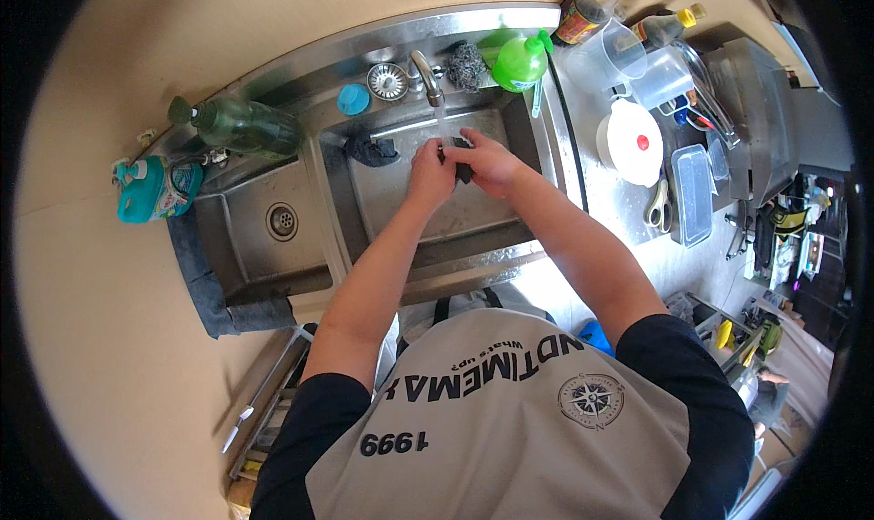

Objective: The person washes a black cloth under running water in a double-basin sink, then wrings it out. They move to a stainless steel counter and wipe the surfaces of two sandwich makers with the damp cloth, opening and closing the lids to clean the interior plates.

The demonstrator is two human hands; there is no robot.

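Note:
Water runs from the curved metal faucet (pixel 428 79) onto my two hands, which meet over the right basin of the stainless steel sink (pixel 389 206). My left hand (pixel 433 173) grips one side of a small dark cloth (pixel 464 172). From the other side my right hand (pixel 493 163) holds the same cloth, its thumb reaching across toward the left fingers. Most of the cloth is hidden by the fingers. Another dark, crumpled cloth (pixel 374 151) lies in the basin's back left corner, apart from my hands.
Behind the basin stand a blue cup-like item (pixel 354 99), a sink strainer (pixel 388 81), a steel wool scourer (pixel 466 66) and a green pump bottle (pixel 520 64). A large green bottle (pixel 249 125) leans left. Scissors (pixel 659 207) and plastic jugs (pixel 604 59) sit right. Another person (pixel 768 400) is farther off.

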